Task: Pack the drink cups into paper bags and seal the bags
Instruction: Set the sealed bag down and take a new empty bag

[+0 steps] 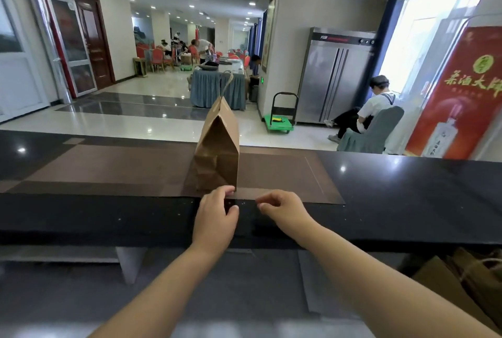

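A brown paper bag with twine handles stands upright on a brown mat on the dark counter, its top folded closed. No drink cup shows. My left hand is at the bag's near bottom corner, its fingers and thumb curled in a pinch. My right hand is just to the right of it, also with fingertips pinched to the thumb. A faint pale strip, seemingly clear tape, runs between the two hands along the mat's front edge.
More brown paper bags lie on the lower shelf at the right. Beyond the counter are a tiled hall, a seated person, a green trolley, a steel cabinet and a red banner.
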`<action>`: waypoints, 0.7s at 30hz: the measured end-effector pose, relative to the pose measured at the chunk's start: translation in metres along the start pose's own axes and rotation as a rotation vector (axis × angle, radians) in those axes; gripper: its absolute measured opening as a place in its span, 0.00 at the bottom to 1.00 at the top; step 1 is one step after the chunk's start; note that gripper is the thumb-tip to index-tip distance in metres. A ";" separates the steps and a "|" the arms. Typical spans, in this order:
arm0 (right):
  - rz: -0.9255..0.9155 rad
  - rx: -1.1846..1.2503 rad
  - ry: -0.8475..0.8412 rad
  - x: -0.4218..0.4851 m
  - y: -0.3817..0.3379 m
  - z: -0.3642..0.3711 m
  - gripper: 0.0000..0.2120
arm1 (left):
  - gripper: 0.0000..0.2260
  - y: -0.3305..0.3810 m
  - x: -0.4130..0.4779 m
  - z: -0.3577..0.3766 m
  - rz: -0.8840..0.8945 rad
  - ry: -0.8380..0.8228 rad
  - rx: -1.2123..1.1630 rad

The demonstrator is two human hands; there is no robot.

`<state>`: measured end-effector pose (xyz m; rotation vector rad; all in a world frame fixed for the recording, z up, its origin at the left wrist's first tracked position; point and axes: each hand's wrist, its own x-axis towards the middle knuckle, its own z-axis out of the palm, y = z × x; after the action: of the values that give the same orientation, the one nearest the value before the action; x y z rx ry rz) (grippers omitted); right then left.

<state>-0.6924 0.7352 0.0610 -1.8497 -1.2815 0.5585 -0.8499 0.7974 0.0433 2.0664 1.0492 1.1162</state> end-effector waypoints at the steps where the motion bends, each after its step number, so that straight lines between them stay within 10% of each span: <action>1: 0.002 0.011 0.019 -0.011 0.005 -0.003 0.08 | 0.15 0.006 -0.010 0.011 0.016 -0.052 -0.022; 21: -0.072 0.402 0.410 -0.269 0.091 -0.250 0.10 | 0.05 0.272 -0.167 0.185 0.391 -0.331 -0.413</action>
<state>-0.5639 0.3830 0.1103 -1.4790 -0.8830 0.3420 -0.6479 0.4922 0.0879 2.0578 0.2329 1.0143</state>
